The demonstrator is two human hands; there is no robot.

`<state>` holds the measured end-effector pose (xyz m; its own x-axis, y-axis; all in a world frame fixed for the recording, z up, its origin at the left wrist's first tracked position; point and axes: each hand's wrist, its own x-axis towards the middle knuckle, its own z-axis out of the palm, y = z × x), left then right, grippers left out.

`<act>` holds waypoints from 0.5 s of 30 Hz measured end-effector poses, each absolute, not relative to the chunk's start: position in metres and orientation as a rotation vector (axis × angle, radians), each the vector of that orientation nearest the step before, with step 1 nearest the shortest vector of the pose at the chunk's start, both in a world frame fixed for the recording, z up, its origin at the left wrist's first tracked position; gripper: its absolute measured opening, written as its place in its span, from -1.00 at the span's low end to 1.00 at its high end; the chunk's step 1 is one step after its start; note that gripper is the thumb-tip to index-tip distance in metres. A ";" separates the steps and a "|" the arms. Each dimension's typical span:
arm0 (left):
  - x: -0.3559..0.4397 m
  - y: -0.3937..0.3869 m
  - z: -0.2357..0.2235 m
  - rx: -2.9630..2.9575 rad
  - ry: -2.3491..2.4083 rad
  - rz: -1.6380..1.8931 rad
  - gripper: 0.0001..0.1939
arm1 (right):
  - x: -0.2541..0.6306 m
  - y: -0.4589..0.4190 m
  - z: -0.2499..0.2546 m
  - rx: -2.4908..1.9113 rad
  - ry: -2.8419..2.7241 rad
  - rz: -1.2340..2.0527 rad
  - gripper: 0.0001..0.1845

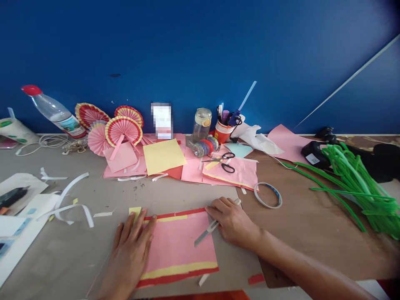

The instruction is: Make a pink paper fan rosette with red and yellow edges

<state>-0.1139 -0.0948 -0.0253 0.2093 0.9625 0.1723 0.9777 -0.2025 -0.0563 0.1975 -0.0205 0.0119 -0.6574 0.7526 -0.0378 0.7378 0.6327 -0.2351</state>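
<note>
**Pink sheet under both my hands**

Nearest to me lies the pink sheet (179, 246), flat on the grey mat (78, 250), with a yellow band and a red edge along both its near and far sides. My left hand (131, 250) is spread flat, fingers open, pressing the sheet's left part and holding nothing. My right hand (233, 221) rests at the far right corner, fingers curled around a metal blade (206, 233) that slants across the paper.

Farther off I count three finished paper fans (120, 127) to the left, one yellow sheet (162, 156), one pair of scissors (223, 160), one tape ring (268, 195) and one red cup (223, 131) of pens. A bundle of green tubing (362, 183) lies on the right.
</note>
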 end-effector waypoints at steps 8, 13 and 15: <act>-0.118 -0.095 -0.027 -2.344 -1.875 -0.195 -0.57 | 0.200 -0.008 0.020 -1.236 -2.715 0.615 -0.62; -0.108 -0.092 -0.021 -2.312 -1.918 -0.320 -0.59 | 0.219 0.012 0.028 -1.369 -2.121 0.922 -0.65; -0.100 -0.088 -0.016 -2.274 -1.945 -0.416 -0.59 | 0.223 0.015 0.029 -1.476 -2.052 0.908 -0.67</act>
